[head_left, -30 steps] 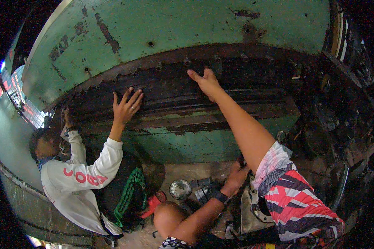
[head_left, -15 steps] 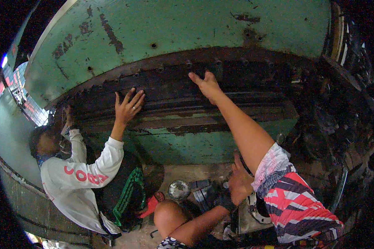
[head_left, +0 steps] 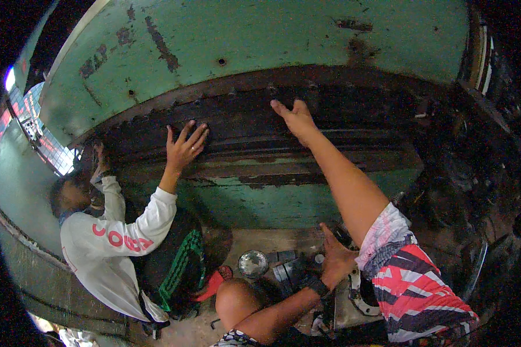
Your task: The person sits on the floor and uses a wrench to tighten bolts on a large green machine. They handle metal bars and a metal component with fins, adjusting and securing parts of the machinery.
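A long dark strip (head_left: 246, 113) runs beneath the curved rim of a green, paint-chipped metal panel (head_left: 260, 34). My right hand (head_left: 295, 120) reaches up to this strip, thumb and a finger spread apart against its surface; the other fingers are hard to see. Lower down, my left hand (head_left: 337, 260), with a dark band at its wrist, hangs beside my right sleeve (head_left: 414, 277). Its thumb points upward, and its other fingers run toward the sleeve, partly hidden. Nothing shows in it. A co-worker's hand (head_left: 186, 144), wearing a ring, lies spread on the strip at left.
The co-worker (head_left: 107, 248), in a white long-sleeved top, crouches at left. On the floor lie a round metal tin (head_left: 253, 264), a grey box-like piece (head_left: 286, 272) and a red item (head_left: 214, 283). Dark machinery parts (head_left: 446, 196) crowd the right side.
The whole view has shifted slightly. My left hand has turned a little, its thumb now standing farther out. My right hand and the co-worker's hand stay against the strip.
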{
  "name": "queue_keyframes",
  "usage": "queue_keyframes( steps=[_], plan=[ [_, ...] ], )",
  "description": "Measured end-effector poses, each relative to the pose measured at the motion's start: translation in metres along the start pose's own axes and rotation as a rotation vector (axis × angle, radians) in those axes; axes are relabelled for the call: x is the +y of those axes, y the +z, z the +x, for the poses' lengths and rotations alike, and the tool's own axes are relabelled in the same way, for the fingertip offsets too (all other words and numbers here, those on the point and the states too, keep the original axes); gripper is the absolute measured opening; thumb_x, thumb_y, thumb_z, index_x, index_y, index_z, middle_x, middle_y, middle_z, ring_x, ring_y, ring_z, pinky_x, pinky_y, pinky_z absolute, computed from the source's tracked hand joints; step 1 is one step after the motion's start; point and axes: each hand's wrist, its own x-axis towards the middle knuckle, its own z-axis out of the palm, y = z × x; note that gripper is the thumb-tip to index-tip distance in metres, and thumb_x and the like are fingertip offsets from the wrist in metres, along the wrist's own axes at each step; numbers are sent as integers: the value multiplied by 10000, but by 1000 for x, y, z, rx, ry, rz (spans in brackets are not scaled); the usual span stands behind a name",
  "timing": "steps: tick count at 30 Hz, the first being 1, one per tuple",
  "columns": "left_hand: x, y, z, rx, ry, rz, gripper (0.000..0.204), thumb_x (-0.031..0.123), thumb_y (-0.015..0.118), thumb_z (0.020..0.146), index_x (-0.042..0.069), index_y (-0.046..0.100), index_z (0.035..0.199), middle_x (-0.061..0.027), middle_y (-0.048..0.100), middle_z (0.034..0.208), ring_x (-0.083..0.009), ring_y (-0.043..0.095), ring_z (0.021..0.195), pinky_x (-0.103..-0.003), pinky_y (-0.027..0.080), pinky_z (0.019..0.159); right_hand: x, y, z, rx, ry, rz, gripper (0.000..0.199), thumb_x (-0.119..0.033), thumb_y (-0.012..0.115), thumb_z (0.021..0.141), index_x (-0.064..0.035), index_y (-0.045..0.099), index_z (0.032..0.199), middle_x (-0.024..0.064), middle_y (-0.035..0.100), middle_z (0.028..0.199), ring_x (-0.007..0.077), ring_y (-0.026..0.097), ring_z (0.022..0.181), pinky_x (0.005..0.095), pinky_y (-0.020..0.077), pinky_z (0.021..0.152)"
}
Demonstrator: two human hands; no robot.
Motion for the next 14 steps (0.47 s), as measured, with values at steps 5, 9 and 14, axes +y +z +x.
queue_keyframes(
  steps=[5,9,14],
  plan=[
    [-3,-4,4,-170,37,-74,1258,533,893,613,-139,184,1404,-354,516,1255,-438,542,1205,-449,445,1017,6,-9,6,-19,10,7,1243,-721,706,755,148,208,1491,304,247,1572,363,255,1478,414,244,1185],
    [9,-27,11,-424,-91,-148,1123,490,868,673,-139,243,1361,-358,530,1254,-423,546,1211,-453,427,1035,3,-5,-2,-2,24,34,1245,-714,714,754,147,201,1493,304,264,1564,359,265,1475,411,250,1181],
    [-47,22,12,-296,405,-278,984,347,803,803,-120,203,1429,-299,418,1436,-396,487,1302,-381,307,1148,14,1,16,-101,-11,43,1228,-712,721,749,154,244,1478,313,321,1532,361,313,1450,413,276,1167]
  ],
)
